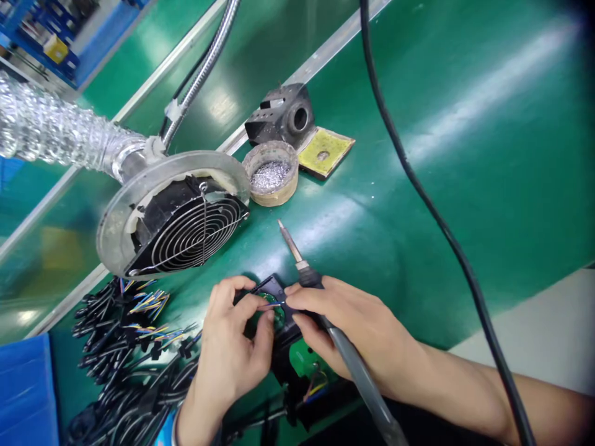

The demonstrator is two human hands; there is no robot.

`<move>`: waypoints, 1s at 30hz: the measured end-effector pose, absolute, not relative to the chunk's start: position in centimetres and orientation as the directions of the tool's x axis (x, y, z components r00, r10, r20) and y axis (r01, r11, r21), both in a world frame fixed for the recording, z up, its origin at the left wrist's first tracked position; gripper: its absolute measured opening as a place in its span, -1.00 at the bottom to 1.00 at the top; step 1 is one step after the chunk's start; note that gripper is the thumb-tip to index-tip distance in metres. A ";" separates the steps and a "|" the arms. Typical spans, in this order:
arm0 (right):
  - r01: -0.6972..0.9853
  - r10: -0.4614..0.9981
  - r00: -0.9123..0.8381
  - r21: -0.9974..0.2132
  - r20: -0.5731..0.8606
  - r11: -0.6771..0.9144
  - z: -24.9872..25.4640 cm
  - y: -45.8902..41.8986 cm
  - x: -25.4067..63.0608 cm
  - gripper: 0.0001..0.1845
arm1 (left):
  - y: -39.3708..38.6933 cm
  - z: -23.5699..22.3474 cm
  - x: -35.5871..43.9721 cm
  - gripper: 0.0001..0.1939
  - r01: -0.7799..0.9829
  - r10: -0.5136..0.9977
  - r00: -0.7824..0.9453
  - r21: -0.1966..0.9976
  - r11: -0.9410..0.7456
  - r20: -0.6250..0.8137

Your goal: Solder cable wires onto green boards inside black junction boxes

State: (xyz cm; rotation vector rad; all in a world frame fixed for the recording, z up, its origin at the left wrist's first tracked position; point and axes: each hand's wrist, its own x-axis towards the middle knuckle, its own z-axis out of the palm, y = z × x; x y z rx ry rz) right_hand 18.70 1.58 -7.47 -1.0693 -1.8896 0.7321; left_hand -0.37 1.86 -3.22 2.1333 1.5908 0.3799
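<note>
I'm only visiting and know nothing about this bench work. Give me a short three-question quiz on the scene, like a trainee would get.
1. Which hand holds the soldering iron?
2. Fill in the colour: the sponge beside the round tub is ____.
3. True or false: the soldering iron is touching the sponge.

Key:
1. The right hand.
2. Yellow.
3. False; its tip is clear of the sponge.

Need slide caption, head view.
Right hand holding a soldering iron, left hand at thin wires over a green circuit board.
</note>
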 end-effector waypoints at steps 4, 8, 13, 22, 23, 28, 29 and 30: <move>0.373 0.867 -0.297 -0.788 0.399 0.490 -7.2 1.9 18.9 -0.72 | 1.9 -3.4 -0.5 -0.90 0.808 0.961 0.272 0.554 -0.199 -0.052; 0.313 0.874 -0.261 -0.820 0.410 0.478 -6.3 2.6 18.9 -0.73 | 1.7 -3.3 -0.8 -0.89 0.771 0.967 0.253 0.600 -0.214 0.019; 0.251 0.860 -0.239 -0.827 0.451 0.504 -5.1 3.2 18.0 -0.79 | 1.6 -3.2 -1.0 -0.87 0.721 0.959 0.272 0.642 -0.261 0.084; 0.278 0.834 -0.356 -0.804 0.421 0.525 -7.1 3.1 17.7 -0.80 | 1.9 -3.6 -1.2 -0.89 0.667 0.968 0.249 0.720 -0.192 0.028; 0.275 0.832 -0.358 -0.803 0.424 0.528 -7.3 3.1 17.7 -0.81 | 1.9 -3.6 -1.2 -0.90 0.671 0.967 0.253 0.718 -0.187 0.015; 0.286 0.804 -0.392 -0.771 0.447 0.568 -7.0 3.2 17.6 -0.84 | 2.3 -3.3 -1.0 -0.88 0.712 0.949 0.312 0.672 -0.203 -0.043; 0.307 0.799 -0.398 -0.755 0.451 0.579 -6.8 3.3 17.5 -0.82 | 2.3 -3.2 -0.9 -0.87 0.719 0.945 0.322 0.662 -0.212 -0.048; 0.327 0.794 -0.403 -0.739 0.455 0.589 -6.7 3.3 17.5 -0.80 | 2.4 -3.1 -0.9 -0.86 0.725 0.942 0.331 0.652 -0.220 -0.050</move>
